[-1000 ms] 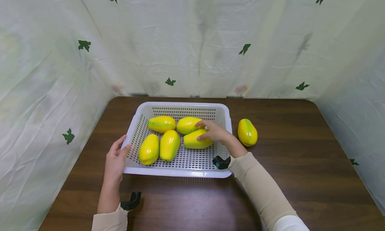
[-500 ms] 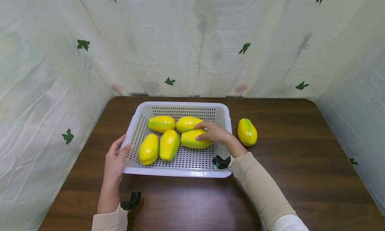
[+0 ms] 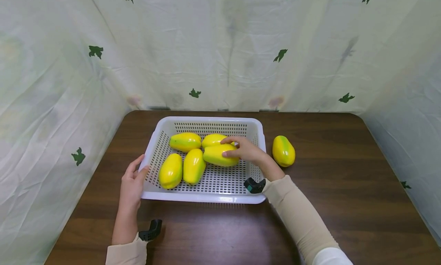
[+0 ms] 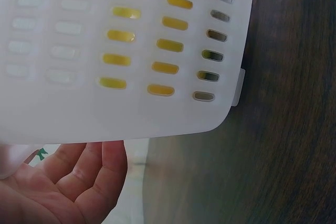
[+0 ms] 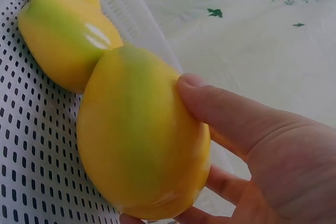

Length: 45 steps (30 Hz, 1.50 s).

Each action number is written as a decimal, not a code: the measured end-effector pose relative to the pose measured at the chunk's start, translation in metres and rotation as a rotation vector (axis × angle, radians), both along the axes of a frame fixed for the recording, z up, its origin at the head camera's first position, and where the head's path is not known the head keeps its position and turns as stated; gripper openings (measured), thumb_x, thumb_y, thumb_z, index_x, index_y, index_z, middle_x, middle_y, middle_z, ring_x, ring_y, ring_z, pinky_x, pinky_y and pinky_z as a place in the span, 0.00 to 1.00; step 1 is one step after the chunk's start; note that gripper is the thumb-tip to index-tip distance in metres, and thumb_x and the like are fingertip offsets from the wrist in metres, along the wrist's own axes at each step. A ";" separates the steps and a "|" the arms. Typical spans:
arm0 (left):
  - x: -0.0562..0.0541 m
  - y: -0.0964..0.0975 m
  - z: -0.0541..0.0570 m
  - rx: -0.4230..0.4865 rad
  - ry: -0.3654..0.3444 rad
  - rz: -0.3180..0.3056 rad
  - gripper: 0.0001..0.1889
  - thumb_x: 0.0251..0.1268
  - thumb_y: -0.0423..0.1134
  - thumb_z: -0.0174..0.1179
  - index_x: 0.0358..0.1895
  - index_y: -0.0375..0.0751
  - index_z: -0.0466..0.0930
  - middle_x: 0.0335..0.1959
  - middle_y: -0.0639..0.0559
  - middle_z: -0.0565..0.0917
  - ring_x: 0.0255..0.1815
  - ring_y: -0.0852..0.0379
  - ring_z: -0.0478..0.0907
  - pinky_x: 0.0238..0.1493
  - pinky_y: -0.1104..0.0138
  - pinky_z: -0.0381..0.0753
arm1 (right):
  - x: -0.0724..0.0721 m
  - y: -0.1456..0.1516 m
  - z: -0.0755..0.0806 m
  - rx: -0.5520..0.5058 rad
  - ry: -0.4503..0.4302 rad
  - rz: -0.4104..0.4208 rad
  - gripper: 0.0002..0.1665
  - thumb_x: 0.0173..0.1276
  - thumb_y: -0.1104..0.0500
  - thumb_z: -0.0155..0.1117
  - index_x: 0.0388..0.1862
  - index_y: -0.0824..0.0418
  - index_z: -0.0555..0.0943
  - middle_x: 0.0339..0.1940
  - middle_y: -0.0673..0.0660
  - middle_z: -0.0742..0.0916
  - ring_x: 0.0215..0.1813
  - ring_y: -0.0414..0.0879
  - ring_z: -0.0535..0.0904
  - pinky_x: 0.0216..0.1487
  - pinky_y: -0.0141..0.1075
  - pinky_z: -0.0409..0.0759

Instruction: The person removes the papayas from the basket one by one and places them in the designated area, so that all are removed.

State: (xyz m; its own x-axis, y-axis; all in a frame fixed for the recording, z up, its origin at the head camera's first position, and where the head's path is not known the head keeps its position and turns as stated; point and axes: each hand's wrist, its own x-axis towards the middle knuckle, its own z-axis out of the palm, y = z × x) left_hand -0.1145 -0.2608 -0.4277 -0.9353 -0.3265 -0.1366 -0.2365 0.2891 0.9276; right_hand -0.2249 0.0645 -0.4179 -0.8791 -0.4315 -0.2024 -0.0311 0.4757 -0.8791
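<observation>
A white perforated plastic basket (image 3: 203, 199) stands on the table with several yellow-green papayas in it. My left hand (image 3: 132, 182) holds its left side, thumb over the rim and fingers along the outside; in the left wrist view the fingers (image 4: 100, 177) show at the basket's edge. Inside the basket, my right hand (image 3: 246, 150) grips a papaya (image 3: 220, 155) between thumb and fingers. In the right wrist view that papaya (image 5: 142, 135) fills the grasp, its far end overlapping another papaya (image 5: 68, 35). The held papaya partly hides the back right papaya (image 3: 211, 139).
One more papaya (image 3: 283, 151) lies on the brown wooden table (image 3: 344, 173), just right of the basket. Pale cloth with green leaf shapes (image 3: 194, 93) encloses the table at the back and sides.
My right hand has shifted its papaya a little left and toward the back, so it now overlaps the one behind. The left hand and basket stay in place.
</observation>
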 end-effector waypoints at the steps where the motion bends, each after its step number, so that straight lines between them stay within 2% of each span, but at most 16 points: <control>1: 0.000 0.000 0.000 0.000 -0.001 0.000 0.26 0.67 0.52 0.44 0.68 0.58 0.56 0.56 0.40 0.72 0.46 0.48 0.76 0.42 0.50 0.75 | 0.000 0.000 0.000 -0.009 0.009 -0.001 0.23 0.54 0.53 0.68 0.51 0.48 0.78 0.54 0.48 0.75 0.52 0.52 0.66 0.51 0.44 0.71; 6: 0.000 -0.001 0.000 0.003 -0.009 0.004 0.26 0.67 0.52 0.44 0.68 0.57 0.55 0.56 0.40 0.72 0.46 0.47 0.76 0.42 0.50 0.75 | -0.001 0.001 0.001 -0.072 0.044 -0.025 0.23 0.55 0.52 0.67 0.51 0.48 0.77 0.54 0.47 0.74 0.51 0.51 0.67 0.47 0.42 0.72; 13: -0.001 -0.001 -0.001 0.001 -0.004 0.000 0.26 0.67 0.52 0.44 0.68 0.59 0.56 0.58 0.41 0.71 0.49 0.44 0.74 0.43 0.51 0.75 | 0.001 0.004 0.008 -0.178 0.103 -0.063 0.25 0.57 0.51 0.66 0.54 0.51 0.75 0.57 0.48 0.73 0.55 0.50 0.64 0.53 0.47 0.66; 17: -0.002 -0.001 -0.001 0.002 -0.001 -0.004 0.26 0.67 0.52 0.44 0.68 0.57 0.56 0.58 0.41 0.71 0.49 0.44 0.74 0.43 0.51 0.75 | 0.003 0.007 0.013 -0.189 0.115 -0.107 0.26 0.56 0.48 0.65 0.55 0.49 0.75 0.57 0.47 0.72 0.56 0.49 0.63 0.53 0.47 0.66; 21: -0.002 -0.001 -0.002 0.001 0.000 -0.004 0.26 0.67 0.51 0.44 0.68 0.57 0.56 0.58 0.40 0.71 0.49 0.44 0.74 0.42 0.51 0.75 | 0.006 0.010 0.020 -0.179 0.119 -0.163 0.27 0.55 0.44 0.65 0.55 0.45 0.74 0.56 0.45 0.72 0.54 0.51 0.63 0.48 0.46 0.70; 30: -0.002 -0.002 -0.002 -0.003 -0.003 -0.004 0.26 0.67 0.52 0.44 0.68 0.57 0.56 0.57 0.40 0.71 0.49 0.43 0.73 0.43 0.50 0.74 | 0.011 0.019 0.033 -0.241 0.253 -0.231 0.28 0.55 0.44 0.65 0.56 0.48 0.74 0.55 0.47 0.73 0.52 0.51 0.64 0.45 0.44 0.70; 35: -0.002 -0.001 -0.003 -0.001 -0.004 -0.001 0.26 0.67 0.52 0.44 0.68 0.57 0.56 0.58 0.40 0.70 0.49 0.43 0.73 0.43 0.50 0.74 | 0.017 0.024 0.041 -0.255 0.331 -0.257 0.27 0.57 0.49 0.65 0.56 0.51 0.75 0.55 0.49 0.73 0.51 0.50 0.64 0.48 0.46 0.66; 38: -0.002 -0.001 -0.003 0.003 0.001 -0.001 0.26 0.67 0.52 0.45 0.68 0.58 0.56 0.58 0.41 0.70 0.49 0.43 0.73 0.42 0.50 0.75 | 0.025 0.027 0.052 -0.279 0.360 -0.276 0.25 0.59 0.54 0.64 0.56 0.56 0.74 0.55 0.54 0.73 0.51 0.52 0.64 0.48 0.47 0.65; 43: -0.002 -0.001 -0.002 0.009 0.010 -0.002 0.26 0.67 0.51 0.45 0.68 0.57 0.56 0.58 0.41 0.71 0.49 0.43 0.73 0.42 0.50 0.75 | 0.041 0.034 0.071 -0.293 0.413 -0.325 0.25 0.61 0.60 0.62 0.57 0.64 0.71 0.55 0.60 0.71 0.49 0.54 0.64 0.46 0.42 0.66; 45: -0.002 -0.001 -0.002 0.011 0.010 -0.004 0.26 0.67 0.51 0.44 0.68 0.56 0.56 0.58 0.40 0.70 0.49 0.43 0.73 0.42 0.50 0.74 | 0.042 0.040 0.070 -0.312 0.437 -0.347 0.25 0.60 0.60 0.62 0.57 0.64 0.71 0.54 0.60 0.72 0.48 0.53 0.65 0.45 0.39 0.66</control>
